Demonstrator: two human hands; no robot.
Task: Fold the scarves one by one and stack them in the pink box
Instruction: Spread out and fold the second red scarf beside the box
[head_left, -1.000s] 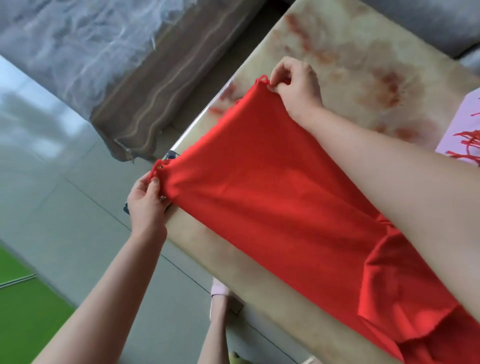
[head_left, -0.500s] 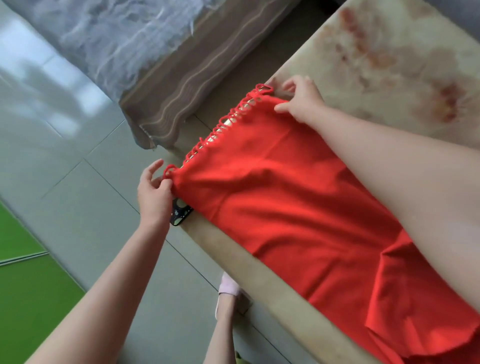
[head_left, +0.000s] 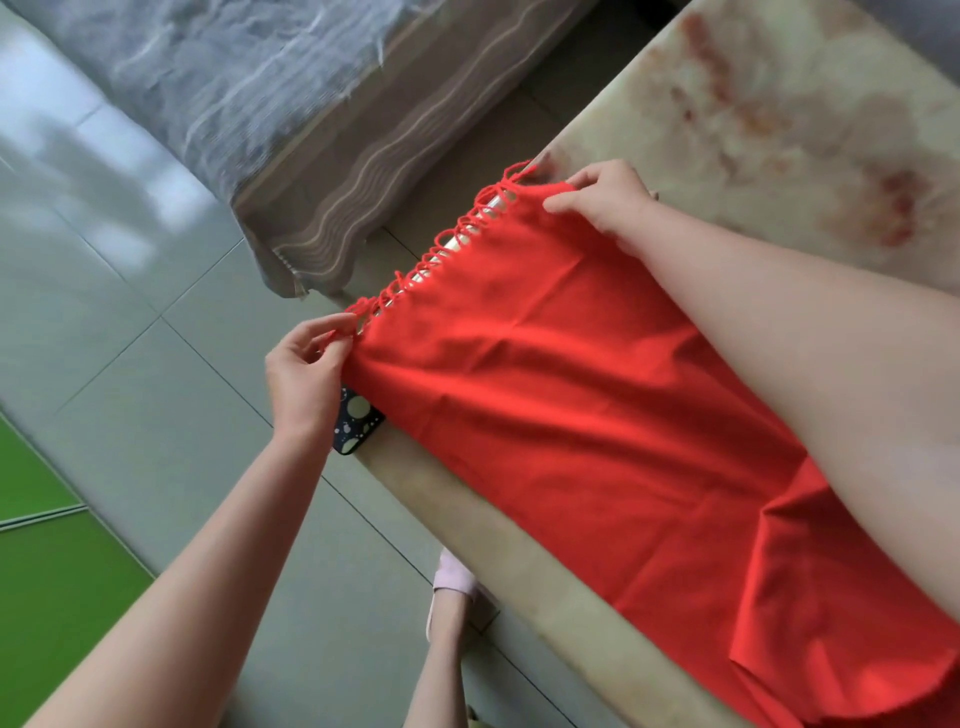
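Pinching the scarf (head_left: 597, 415) at its fringed corners, we have the left hand (head_left: 306, 379) nearer us and the right hand (head_left: 608, 205) farther. From each grip, its length trails rightward along the table (head_left: 779, 130).

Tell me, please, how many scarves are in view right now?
1: a red scarf lies spread on the table, the left hand pinching one fringed corner at the table's edge, the right hand holding the other. More may lie out of view.

A red scarf (head_left: 571, 415) (fringed) across table (head_left: 779, 130)
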